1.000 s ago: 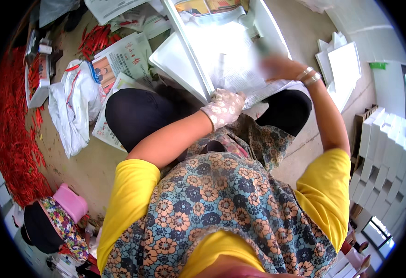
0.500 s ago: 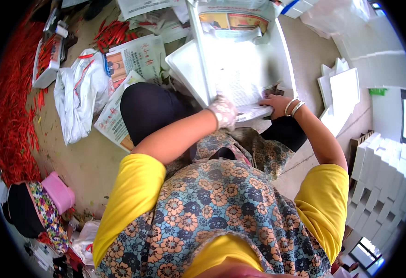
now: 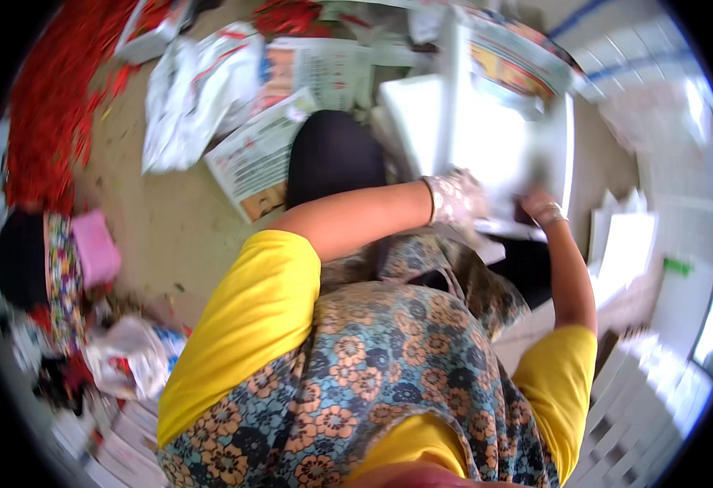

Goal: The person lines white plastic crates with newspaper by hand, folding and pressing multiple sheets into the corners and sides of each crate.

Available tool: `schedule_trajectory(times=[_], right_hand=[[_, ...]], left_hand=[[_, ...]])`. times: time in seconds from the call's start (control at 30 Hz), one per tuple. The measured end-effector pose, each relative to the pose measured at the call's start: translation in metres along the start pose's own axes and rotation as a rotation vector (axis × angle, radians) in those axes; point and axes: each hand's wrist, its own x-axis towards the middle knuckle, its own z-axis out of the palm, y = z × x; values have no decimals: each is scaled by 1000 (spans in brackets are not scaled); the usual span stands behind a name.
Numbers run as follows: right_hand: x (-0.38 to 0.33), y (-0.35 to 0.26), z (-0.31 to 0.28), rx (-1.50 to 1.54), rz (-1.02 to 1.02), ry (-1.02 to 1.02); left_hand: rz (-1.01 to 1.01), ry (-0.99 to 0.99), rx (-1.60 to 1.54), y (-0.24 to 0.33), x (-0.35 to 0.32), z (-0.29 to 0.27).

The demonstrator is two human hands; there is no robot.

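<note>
Both hands at the near end of an open white box, with paper laid inside.
From my remote seat I have the gloved left hand [image 3: 456, 198] at the box's near left corner and the bare right hand [image 3: 538, 207], fingers curled, at its near right; blur keeps me from telling whether either grips anything. The white box [image 3: 569, 154] lies just beyond the person's knees. Printed newspaper [image 3: 515, 69] covers its far end, so I judge the lining at least partly done; glare hides the middle, and I can't tell what's left. Just left of it leans a white panel [image 3: 413, 122]; farther out lie newspaper sheets [image 3: 263, 150], a white sack [image 3: 202, 93] and heaped red chillies [image 3: 47, 114].
</note>
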Motion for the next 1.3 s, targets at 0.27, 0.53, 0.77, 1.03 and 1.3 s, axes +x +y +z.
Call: schedule_trajectory(times=[0.27, 0.53, 0.77, 1.03, 1.3], right_hand=[[-94, -49, -95, 695, -19, 555], [-123, -84, -116, 650, -133, 637], [-157, -63, -64, 563, 59, 663], [-143, -88, -119, 482, -66, 751], [-152, -280, -317, 447, -850, 1042]], left_hand=[[-1156, 872, 258, -152, -302, 32], [-1793, 1228, -449, -247, -399, 238], [-1960, 1126, -359, -214, -375, 228], [-1467, 423, -244, -264, -346, 225], [-819, 881, 582, -68, -354, -32]])
